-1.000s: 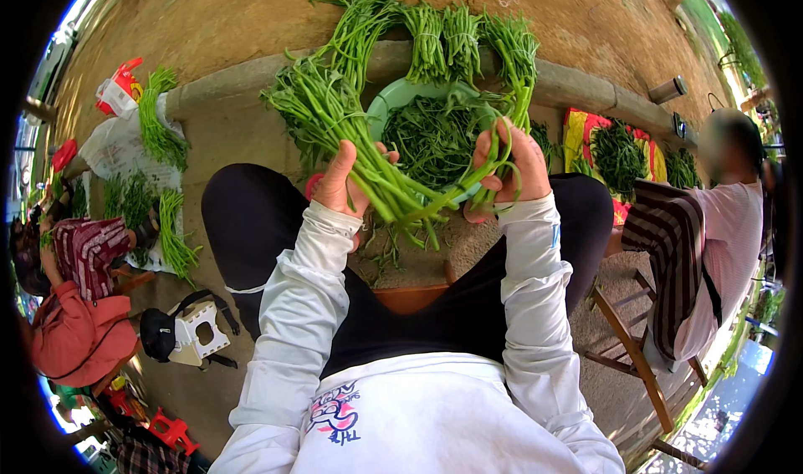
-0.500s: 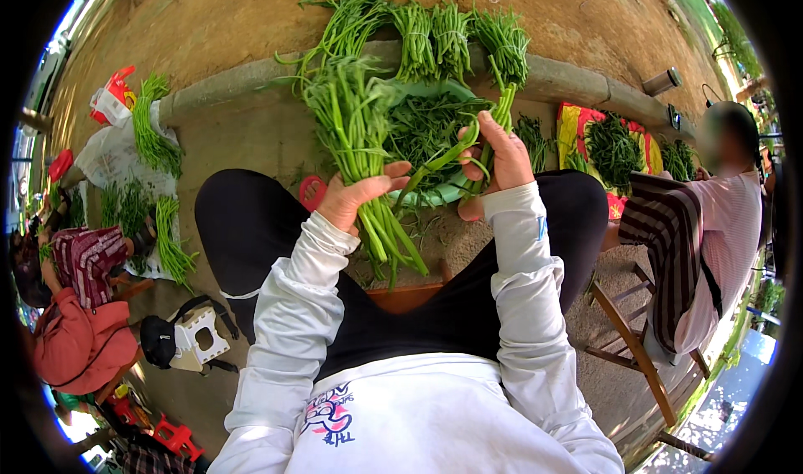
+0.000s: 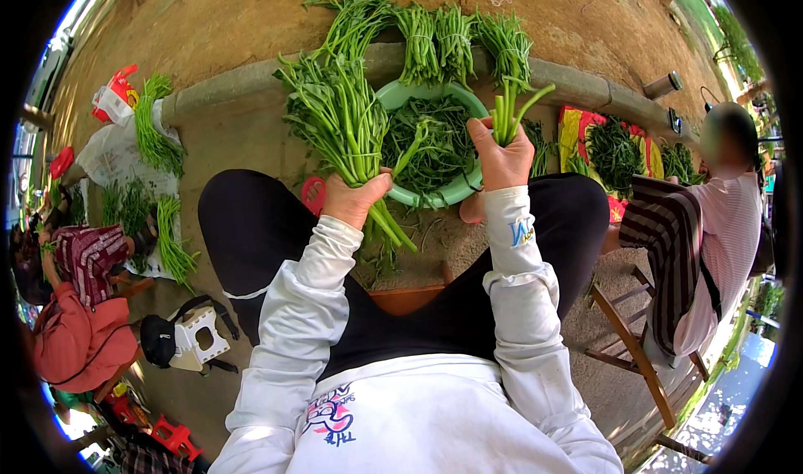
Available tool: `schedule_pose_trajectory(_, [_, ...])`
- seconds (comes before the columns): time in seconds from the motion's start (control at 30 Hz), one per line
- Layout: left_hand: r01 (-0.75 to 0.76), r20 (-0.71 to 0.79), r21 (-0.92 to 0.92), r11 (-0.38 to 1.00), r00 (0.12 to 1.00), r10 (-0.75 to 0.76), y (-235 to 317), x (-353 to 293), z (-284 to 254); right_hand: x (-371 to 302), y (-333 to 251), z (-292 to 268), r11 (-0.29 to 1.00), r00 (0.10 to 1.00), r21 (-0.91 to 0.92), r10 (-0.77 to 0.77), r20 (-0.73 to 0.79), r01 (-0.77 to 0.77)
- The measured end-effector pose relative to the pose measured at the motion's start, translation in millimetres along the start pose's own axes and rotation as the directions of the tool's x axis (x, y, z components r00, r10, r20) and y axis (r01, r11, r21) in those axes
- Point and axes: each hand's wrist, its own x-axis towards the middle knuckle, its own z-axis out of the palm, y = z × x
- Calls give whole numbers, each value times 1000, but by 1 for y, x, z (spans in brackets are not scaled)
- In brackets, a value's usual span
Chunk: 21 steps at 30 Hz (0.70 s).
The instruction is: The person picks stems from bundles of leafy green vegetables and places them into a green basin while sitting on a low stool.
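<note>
My left hand (image 3: 355,196) is closed round a thick bunch of leafy green stems (image 3: 345,123), leaves pointing away from me and cut ends toward my lap. In my right hand (image 3: 505,152) a few short, thick green stems (image 3: 508,121) are gripped upright, one of them slanting out to the right. Between and beyond the hands stands a pale green basin (image 3: 458,191), holding a heap of loose dark green leaves (image 3: 431,152). A single pale stem end (image 3: 410,152) sticks out from the left-hand bunch over the basin.
Tied bundles of greens (image 3: 454,43) lie along the concrete curb (image 3: 226,85). More greens (image 3: 157,131) rest on white sheeting at left, near a person in a red top (image 3: 84,340). A person on a wooden chair (image 3: 631,340) sits at right beside a red-yellow sack (image 3: 573,135).
The left-hand bunch has swung slightly, its leaves now more to the left. My right hand has moved a little down and away from the bunch, uncovering more of the basin.
</note>
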Motion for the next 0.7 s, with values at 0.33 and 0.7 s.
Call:
schedule_pose_trajectory(0.33, [-228,-124,226,947,958,260,1,-5,19,-38,4,41,938,898,-344,117,423,40])
schedule_pose_trajectory(0.7, [91,27,-231,969,996,-87,-8,3,7,-45,5,46,994,919,-113,40,392,4])
